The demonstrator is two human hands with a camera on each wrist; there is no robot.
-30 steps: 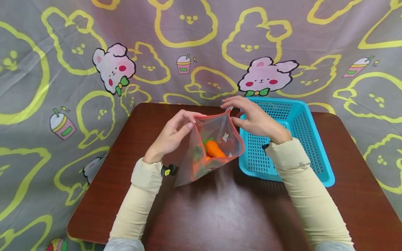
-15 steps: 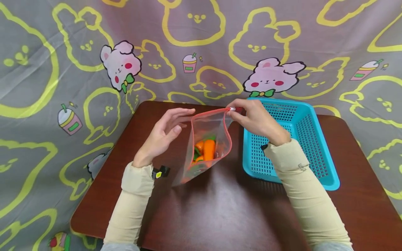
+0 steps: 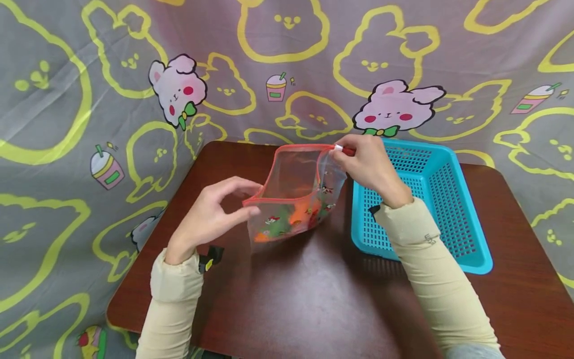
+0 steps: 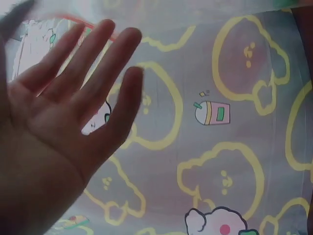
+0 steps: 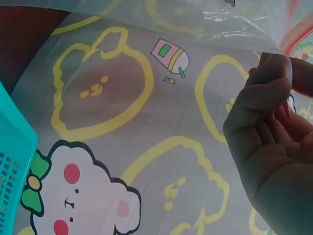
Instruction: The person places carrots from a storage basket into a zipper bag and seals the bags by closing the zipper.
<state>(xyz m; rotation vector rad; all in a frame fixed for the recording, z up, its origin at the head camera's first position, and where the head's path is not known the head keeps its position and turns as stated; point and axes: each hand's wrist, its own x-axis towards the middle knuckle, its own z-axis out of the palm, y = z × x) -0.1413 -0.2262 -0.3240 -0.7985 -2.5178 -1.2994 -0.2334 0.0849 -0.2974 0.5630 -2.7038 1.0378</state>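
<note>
In the head view a clear zipper bag [image 3: 287,219] with a red zip edge hangs over the table, its mouth spread wide. Orange and green shapes show blurred through its printed front wall. My right hand [image 3: 369,164] pinches the bag's far right corner beside the white slider. In the right wrist view the fingers of that right hand [image 5: 274,122] are curled, with a bit of red showing between them. My left hand [image 3: 208,214] is at the bag's left corner, fingertips and thumb right at the red edge. The left wrist view shows this left hand [image 4: 63,112] with loosely extended fingers.
A blue perforated basket [image 3: 482,249] stands on the right of the brown table [image 3: 309,309], beneath my right forearm. Cloth [image 3: 314,50] with yellow outlines and rabbit prints hangs behind and to the left of the table.
My left hand has moved left and nearer to me. The bag has turned, so its front wall now faces me and hides the orange carrot shape. My right hand has come to hold the zip corner.
</note>
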